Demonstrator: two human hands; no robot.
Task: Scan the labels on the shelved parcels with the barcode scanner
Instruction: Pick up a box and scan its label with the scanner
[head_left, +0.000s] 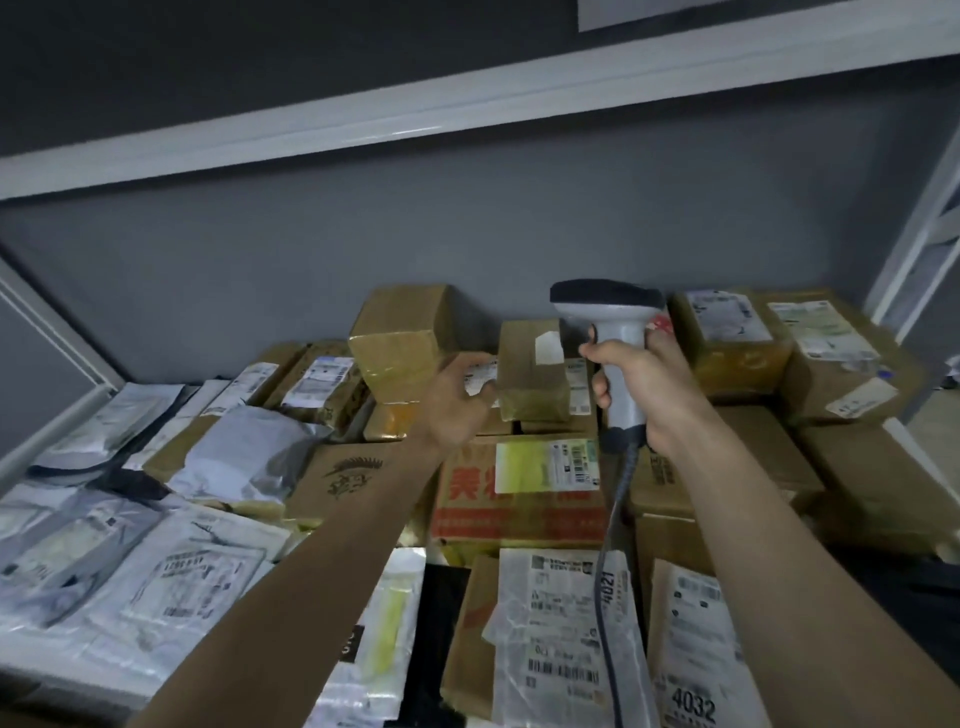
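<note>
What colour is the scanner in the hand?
Light grey with a black top, seen in the head view: the scanner in the right hand.

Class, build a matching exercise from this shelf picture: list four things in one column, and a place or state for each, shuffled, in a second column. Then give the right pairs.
Things
1. grey handheld barcode scanner
2. left hand
3. crumpled grey plastic mailer bag
4. brown carton with red printed characters

Places or states
A. lying left of the left forearm
B. gripped upright in the right hand
C. carrying a yellow-tinted label
D. touching a small taped box's label

Pairs: 1-B, 2-D, 3-A, 4-C
</note>
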